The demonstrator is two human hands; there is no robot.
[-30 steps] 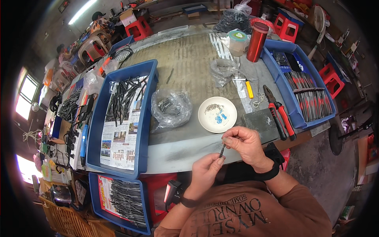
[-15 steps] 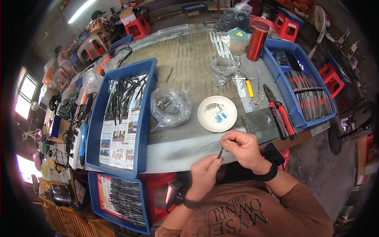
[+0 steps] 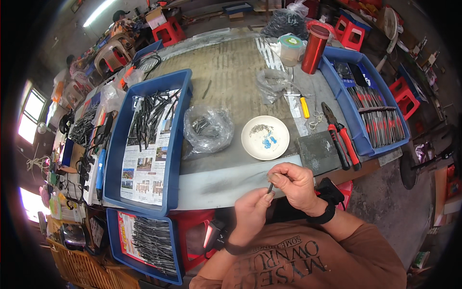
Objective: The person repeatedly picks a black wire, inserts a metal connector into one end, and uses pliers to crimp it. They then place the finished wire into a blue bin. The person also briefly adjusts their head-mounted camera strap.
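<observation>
My left hand (image 3: 253, 208) and my right hand (image 3: 294, 187) meet just beyond the table's near edge. Between their closed fingertips is a short, thin dark rod (image 3: 270, 188); its ends are covered by the fingers. The left fingers pinch its lower end, the right thumb and forefinger its upper end. Just beyond the hands a white dish (image 3: 249, 146) contains tiny thin bits and some blue pieces. Left of the dish lies an open clear plastic bag (image 3: 220, 139) with small dark pieces inside. A dark flat block (image 3: 316, 151) sits right of the dish.
A blue tray (image 3: 176, 159) on the left has newspaper and dark strips in it. Below it, another blue tray (image 3: 177, 250) is full of dark strips. Red-handled pliers (image 3: 347, 144), a yellow-handled tool (image 3: 304, 108), a red flask (image 3: 315, 50) and a third blue tray (image 3: 385, 149) occupy the right.
Both hands stay almost in place, still gripping the dark rod, with only a slight shift of the fingers. Nothing on the table has visibly moved.
</observation>
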